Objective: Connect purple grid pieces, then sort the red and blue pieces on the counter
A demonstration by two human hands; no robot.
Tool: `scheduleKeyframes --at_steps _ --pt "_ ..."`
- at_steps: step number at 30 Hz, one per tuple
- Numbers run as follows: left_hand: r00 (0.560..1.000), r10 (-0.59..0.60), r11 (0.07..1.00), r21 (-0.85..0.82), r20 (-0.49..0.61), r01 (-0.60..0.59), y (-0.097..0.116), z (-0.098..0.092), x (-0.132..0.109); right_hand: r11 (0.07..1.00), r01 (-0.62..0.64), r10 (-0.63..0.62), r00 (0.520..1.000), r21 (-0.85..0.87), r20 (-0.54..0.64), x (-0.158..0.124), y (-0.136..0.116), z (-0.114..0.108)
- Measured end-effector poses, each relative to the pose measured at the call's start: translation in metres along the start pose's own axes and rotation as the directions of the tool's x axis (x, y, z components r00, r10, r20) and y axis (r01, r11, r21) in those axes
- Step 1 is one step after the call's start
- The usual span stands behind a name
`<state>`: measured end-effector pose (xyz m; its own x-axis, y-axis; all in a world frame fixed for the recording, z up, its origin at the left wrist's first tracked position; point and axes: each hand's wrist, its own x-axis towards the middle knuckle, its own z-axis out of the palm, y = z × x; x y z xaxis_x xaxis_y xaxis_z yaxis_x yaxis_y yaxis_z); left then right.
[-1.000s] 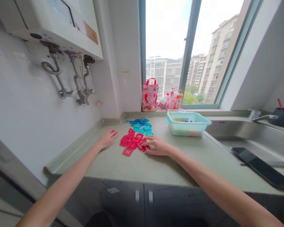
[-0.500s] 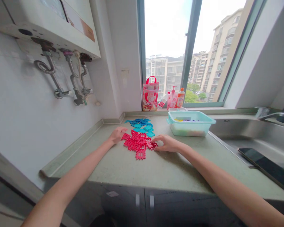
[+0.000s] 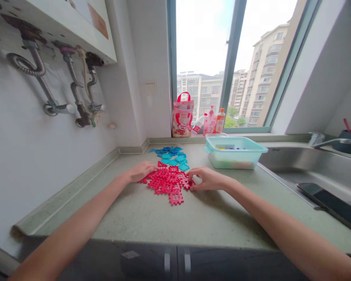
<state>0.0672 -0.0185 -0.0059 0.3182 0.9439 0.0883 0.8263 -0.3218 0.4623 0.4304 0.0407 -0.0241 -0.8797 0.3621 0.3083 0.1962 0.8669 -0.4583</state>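
Observation:
A pile of red plastic interlocking tiles [image 3: 166, 181], square with notched edges and window-like openings, lies on the counter between my hands. My left hand [image 3: 142, 171] is at the pile's upper left, fingers close together and bent down onto a red tile [image 3: 162, 164]; its fingertips are partly hidden. At the right edge, my right hand [image 3: 207, 178] has thumb and forefinger curved around another red tile [image 3: 191, 183]. Light blue tiles [image 3: 175, 159] lie just behind the red ones, and dark blue tiles [image 3: 168, 151] lie farther back.
A turquoise plastic tub [image 3: 236, 156] with yellow and purple pieces inside stands at back right. Beyond it is a steel sink [image 3: 283, 166], with a black phone [image 3: 330, 203] at its edge. A bag [image 3: 183, 119] and bottles [image 3: 212, 121] stand by the window.
My left hand has come down onto the left side of the red pile, and some red tiles have shifted. My right hand stays at the right edge. The camera view has shifted slightly.

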Motion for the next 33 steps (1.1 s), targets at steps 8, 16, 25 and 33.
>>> scheduleKeyframes --at_steps 8,16,25,33 --pt "0.994 -0.101 0.989 0.116 0.043 0.095 -0.01 -0.027 -0.015 0.997 -0.071 0.071 0.997 -0.009 0.006 -0.007 0.003 -0.004" --pt "0.98 -0.142 0.989 0.06 0.142 0.134 -0.014 -0.037 -0.024 0.985 -0.081 0.025 0.941 -0.153 -0.338 0.015 -0.005 0.027" --pt "0.967 -0.172 0.982 0.107 0.187 0.154 -0.002 -0.027 -0.022 0.993 0.045 -0.058 0.991 -0.106 -0.124 0.02 -0.016 0.039" --pt "0.977 -0.148 0.989 0.016 0.155 0.147 -0.002 -0.028 -0.03 1.0 0.017 -0.019 0.981 -0.011 -0.194 0.002 -0.022 0.033"
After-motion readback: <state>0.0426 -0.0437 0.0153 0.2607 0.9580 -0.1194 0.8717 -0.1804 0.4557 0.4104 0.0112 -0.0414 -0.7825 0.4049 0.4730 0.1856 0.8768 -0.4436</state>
